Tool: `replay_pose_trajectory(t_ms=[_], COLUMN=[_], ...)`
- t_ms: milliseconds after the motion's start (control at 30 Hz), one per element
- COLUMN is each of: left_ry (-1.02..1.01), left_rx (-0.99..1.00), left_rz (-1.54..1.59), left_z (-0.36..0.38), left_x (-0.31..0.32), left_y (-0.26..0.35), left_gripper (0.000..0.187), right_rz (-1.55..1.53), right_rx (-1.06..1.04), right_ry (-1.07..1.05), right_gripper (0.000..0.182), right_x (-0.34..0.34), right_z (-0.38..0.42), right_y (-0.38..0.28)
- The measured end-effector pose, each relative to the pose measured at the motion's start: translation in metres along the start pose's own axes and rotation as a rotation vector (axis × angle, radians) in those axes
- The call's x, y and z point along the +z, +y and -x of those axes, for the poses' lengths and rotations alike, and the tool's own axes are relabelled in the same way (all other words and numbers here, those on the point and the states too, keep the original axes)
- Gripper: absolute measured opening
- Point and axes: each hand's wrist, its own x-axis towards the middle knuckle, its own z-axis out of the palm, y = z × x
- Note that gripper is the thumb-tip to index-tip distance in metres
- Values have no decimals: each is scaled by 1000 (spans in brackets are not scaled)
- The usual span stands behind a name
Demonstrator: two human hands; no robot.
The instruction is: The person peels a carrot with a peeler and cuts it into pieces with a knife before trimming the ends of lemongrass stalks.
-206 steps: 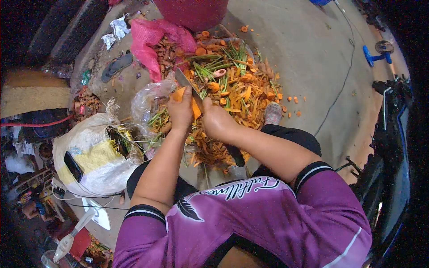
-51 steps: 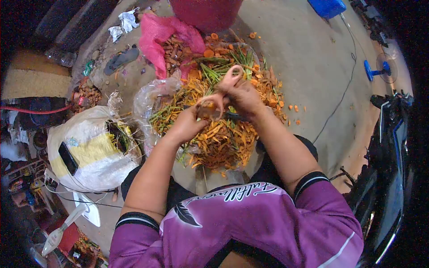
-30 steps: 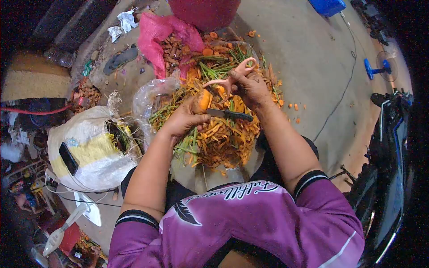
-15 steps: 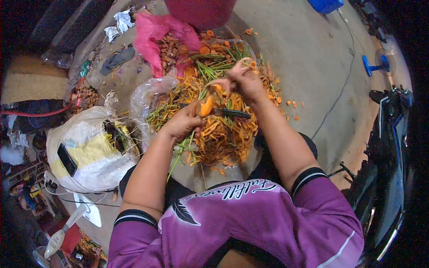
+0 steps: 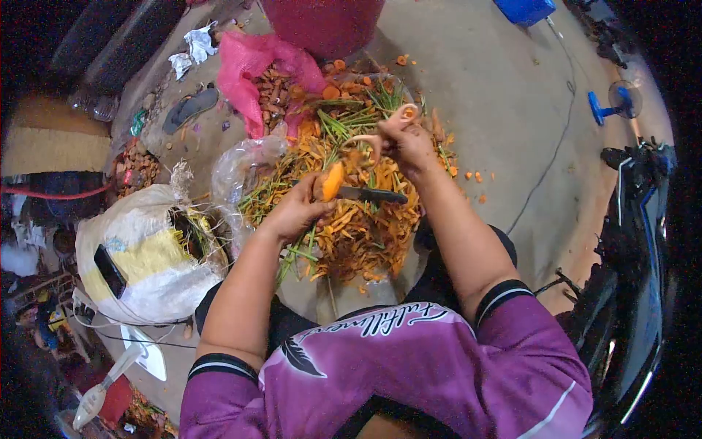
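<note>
In the head view, 6.9 seconds ago the right hand [image 5: 411,150] had the knife [image 5: 376,195] and the peeler [image 5: 374,140] lay on the heap [image 5: 358,241]. Now the peeler is in the right hand, the fingers wrapped on its shank, and the knife lies on the heap near the middle, handle to 3 o'clock. The left hand [image 5: 296,212] is clamped on the carrot [image 5: 332,183], just off the middle towards 11 o'clock; peeler and carrot look apart.

Counts: one carrot held, one peeler, one knife; two sacks, a pink sack [image 5: 235,80] at 11 o'clock and a white sack [image 5: 164,289] at 9 o'clock with one phone [image 5: 110,271] on it; one tub [image 5: 322,25] at 12; one sandal [image 5: 190,110] at 10; one fan [image 5: 598,110] at 2. Peelings are too many to count.
</note>
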Motion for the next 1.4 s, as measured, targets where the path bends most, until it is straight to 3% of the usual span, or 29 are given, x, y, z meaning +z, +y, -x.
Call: replay_pose_trajectory(t_ms=[33, 100, 200, 233, 333, 433, 667, 733, 767, 867, 900, 933, 1100, 1200, 1233, 1267, 1333, 1400], left_ry=[51, 119, 76, 12, 80, 1, -3, -90, -134, -54, -68, -88, -79, -54, -52, -63, -86, -162], left_rx=[-4, 57, -115, -33, -4, -42, -215, -120, -73, -225, -224, -210, -205, -168, -158, -168, -185, -190], left_rz=[-15, -96, 156, 214, 158, 101, 206, 93, 37, 143, 83, 92, 232, 246, 223, 226, 230, 295], left_z=[4, 7, 8, 3, 6, -1, 1, -1, -2, 1, -1, -1, 5, 7, 7, 4, -3, -1], left_x=[2, 6, 0, -4, 0, -12, -6, -10, -12, -3, -2, -2, -3, -1, -1, -5, -13, -15], left_y=[6, 17, 25, 13, 14, 8, 2, -3, -5, -1, 0, 0, 12, 16, 16, 10, -3, -4], left_gripper=[43, 42, 42, 39, 36, 32, 39, 46, 50, 45, 52, 53, 59, 52, 50, 48, 43, 43], right_rz=[-75, -83, -45, -52, -82, -177, -67, 10, 5, 129, 63, 190, -101, -82, -150, 17, 28, 91], right_rx=[-57, -122, -110, -122, -155, -140, -62, -32, -119, -47, -43, -79, -275, -100, -140, -28, 1, 48], right_ry=[67, 9, -23, -49, -8, 12, -328, -373, -487, -377, -354, -170, 56, -152, -179, -230, -401, -370], right_gripper=[14, 15, 16, 16, 17, 14, 15, 15, 13, 12, 15, 15, 14, 12, 15, 18, 13, 12], right_x=[-6, -7, 2, 5, 10, 9, 35, 50, 47, 31, 21, 7, -11, 13, 23, 18, 38, 26], right_z=[-3, -1, 1, 2, 4, 5, 35, 50, 46, 26, 15, -5, -11, 15, 15, 8, 38, 19], right_y=[-1, -3, 1, 2, 0, -5, 2, 2, 10, 13, 20, 30, 4, -1, 8, 22, 11, 19])
